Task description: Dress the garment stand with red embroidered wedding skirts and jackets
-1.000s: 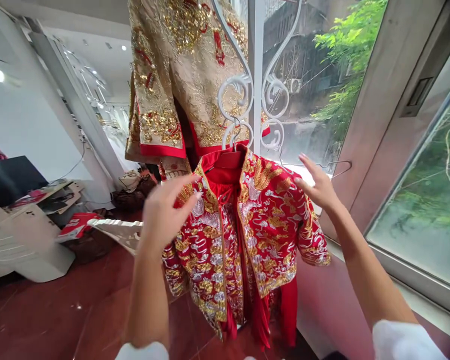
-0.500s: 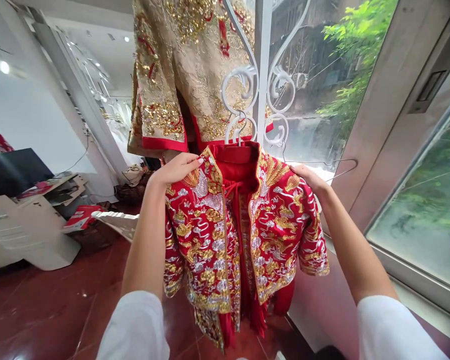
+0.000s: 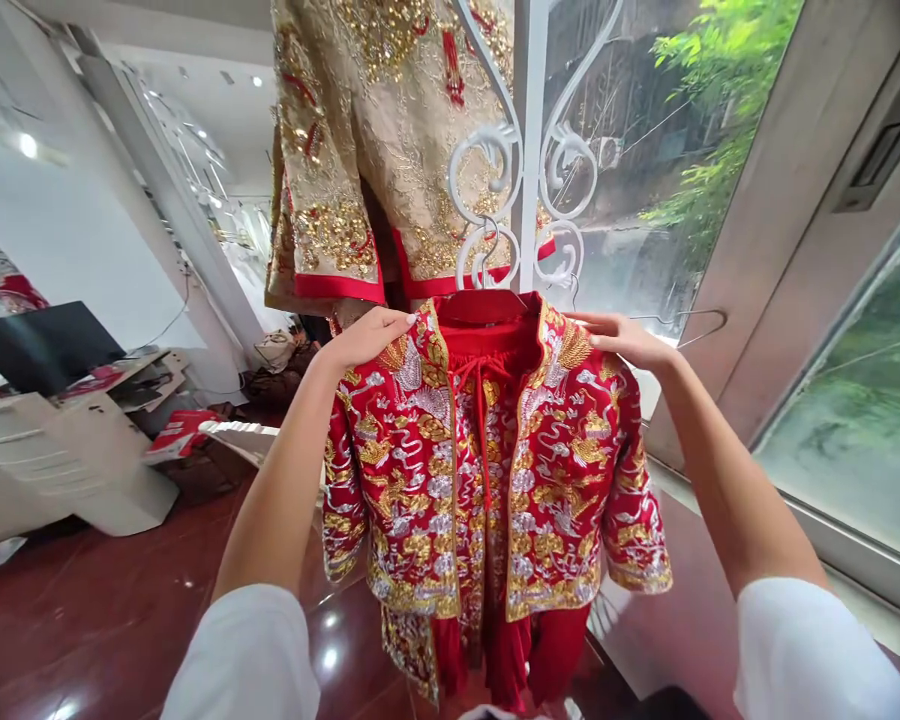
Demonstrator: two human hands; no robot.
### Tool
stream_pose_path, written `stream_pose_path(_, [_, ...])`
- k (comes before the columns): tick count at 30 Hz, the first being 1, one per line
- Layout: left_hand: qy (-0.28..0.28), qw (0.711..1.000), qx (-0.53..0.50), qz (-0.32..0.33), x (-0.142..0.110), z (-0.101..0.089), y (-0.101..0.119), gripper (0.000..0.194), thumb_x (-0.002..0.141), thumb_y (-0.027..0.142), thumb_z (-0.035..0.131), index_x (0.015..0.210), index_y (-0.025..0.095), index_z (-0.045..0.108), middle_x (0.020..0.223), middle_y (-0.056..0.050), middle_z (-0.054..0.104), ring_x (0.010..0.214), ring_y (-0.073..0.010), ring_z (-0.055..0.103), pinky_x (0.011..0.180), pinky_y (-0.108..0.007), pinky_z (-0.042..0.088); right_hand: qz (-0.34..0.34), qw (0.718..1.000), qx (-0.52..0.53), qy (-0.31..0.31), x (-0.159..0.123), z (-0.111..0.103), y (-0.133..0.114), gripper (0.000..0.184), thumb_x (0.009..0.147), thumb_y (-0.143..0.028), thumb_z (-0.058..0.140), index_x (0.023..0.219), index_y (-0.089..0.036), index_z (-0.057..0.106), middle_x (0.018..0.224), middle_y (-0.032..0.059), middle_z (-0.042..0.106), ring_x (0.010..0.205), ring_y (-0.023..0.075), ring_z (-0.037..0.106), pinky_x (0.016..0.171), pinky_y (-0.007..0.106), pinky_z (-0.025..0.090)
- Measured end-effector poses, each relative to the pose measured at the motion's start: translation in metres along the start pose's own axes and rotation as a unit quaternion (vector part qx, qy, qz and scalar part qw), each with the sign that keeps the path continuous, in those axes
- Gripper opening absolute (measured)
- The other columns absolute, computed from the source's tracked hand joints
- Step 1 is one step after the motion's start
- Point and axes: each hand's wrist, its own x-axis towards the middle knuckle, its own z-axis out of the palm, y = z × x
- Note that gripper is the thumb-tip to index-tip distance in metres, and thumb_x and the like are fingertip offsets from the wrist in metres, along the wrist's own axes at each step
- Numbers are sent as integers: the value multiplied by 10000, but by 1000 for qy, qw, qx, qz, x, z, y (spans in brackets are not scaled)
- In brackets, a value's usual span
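The floor (image 3: 142,620) is of dark red tiles, and it is glossy, so that bright spots of light shine on it. On the left there is a pale wall (image 3: 52,215), and before it stands a white desk (image 3: 67,480) with a black screen (image 3: 41,345) and some small objects, which are blurred. Behind the grey pillar (image 3: 131,140), farther in the room, white clothes (image 3: 244,245) hang under ceiling lights. On the right is a large window (image 3: 615,190) in a metal frame, and through its glass one sees green leaves. Near the desk lies a red package (image 3: 184,435); it has pale marks, but they are too small to be read. The red jacket (image 3: 405,480), embroidered in gold and silver, hangs upright in the middle, just below a beige-gold garment (image 3: 420,170) with red edges and in front of the white scroll stand (image 3: 529,150), where a hanger hook (image 3: 486,240) shows at a lower curl. The left hand (image 3: 371,338) lies upon one shoulder of the jacket, beside the collar, its fingers close together. The right hand (image 3: 630,340) touches the other shoulder, with the thumb on the front side and the fingers stretched along the top; whether either hand really pinches the cloth, I cannot tell.
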Motion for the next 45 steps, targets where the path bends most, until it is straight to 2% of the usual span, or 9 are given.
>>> stream_pose_path(7, [169, 984, -11, 55, 16, 21, 2, 441, 855, 452, 449, 531, 199, 290, 510, 51, 202, 471, -80, 204, 460, -234, 177, -102, 975, -162, 114, 21, 31, -49, 353, 752, -477, 611, 792, -132, 676, 589, -23, 522, 538, 85, 435, 483, 220, 319])
stream_pose_path(16, [-22, 997, 37, -72, 10, 9, 10, 432, 829, 471, 484, 505, 189, 441, 480, 5, 431, 531, -139, 449, 526, -250, 360, 17, 993, -110, 33, 20, 8, -45, 291, 624, -396, 773, 676, -147, 632, 519, -17, 517, 552, 115, 509, 520, 249, 412])
stream_pose_path(21, [27, 999, 15, -42, 13, 15, 3, 462, 856, 504, 412, 546, 173, 500, 503, -2, 441, 522, -121, 449, 515, -236, 357, 20, 998, -53, 10, 23, 15, -50, 338, 634, -445, 747, 767, -145, 666, 645, 36, 622, 646, 168, 585, 586, 297, 489])
stream_pose_path(26, [-91, 987, 20, -131, 24, 12, 5, 539, 842, 590, 364, 642, 154, 609, 587, -63, 580, 588, -184, 557, 577, -288, 437, 110, 983, -144, -3, 39, 16, -54, 371, 662, -502, 716, 713, -139, 655, 627, 89, 609, 672, 232, 605, 637, 376, 517])
stream_pose_path(28, [-21, 988, 77, -128, 19, 16, 12, 531, 836, 594, 371, 705, 149, 631, 653, -89, 616, 718, -237, 604, 688, -336, 465, 79, 972, -218, 29, 37, 20, -53, 401, 727, -519, 646, 816, -128, 660, 716, 112, 625, 768, 272, 611, 723, 428, 509])
stream_pose_path(32, [305, 935, 166, -70, -28, 68, 28, 452, 855, 507, 400, 1101, 165, 562, 1069, -135, 608, 1180, -304, 468, 991, -460, 347, -50, 895, -355, 264, -2, 75, -38, 509, 849, -494, 475, 1225, -151, 502, 1164, 168, 548, 1172, 357, 448, 948, 544, 378])
stream_pose_path(34, [375, 899, 204, -96, -61, 119, 32, 571, 816, 508, 475, 1267, 162, 425, 1299, -182, 463, 1332, -339, 277, 1054, -536, 246, -51, 850, -384, 358, -30, 123, -22, 613, 851, -490, 460, 1366, -185, 325, 1378, 178, 366, 1325, 370, 248, 1011, 584, 288])
stream_pose_path(39, [313, 892, 258, -199, -115, 229, 13, 571, 798, 447, 530, 1253, 133, 385, 1385, -286, 306, 1344, -402, 204, 1018, -641, 196, -4, 846, -386, 367, -70, 216, 36, 756, 810, -441, 487, 1423, -160, 144, 1476, 214, 115, 1372, 386, 80, 1024, 631, 215])
stream_pose_path(45, [230, 904, 259, -252, -149, 225, -5, 222, 864, 319, 392, 894, 183, 566, 1009, -188, 593, 1039, -330, 533, 882, -508, 381, 41, 868, -366, 334, -79, 198, 64, 137, 784, -223, 436, 726, -189, 556, 848, 162, 579, 1000, 333, 429, 835, 507, 391])
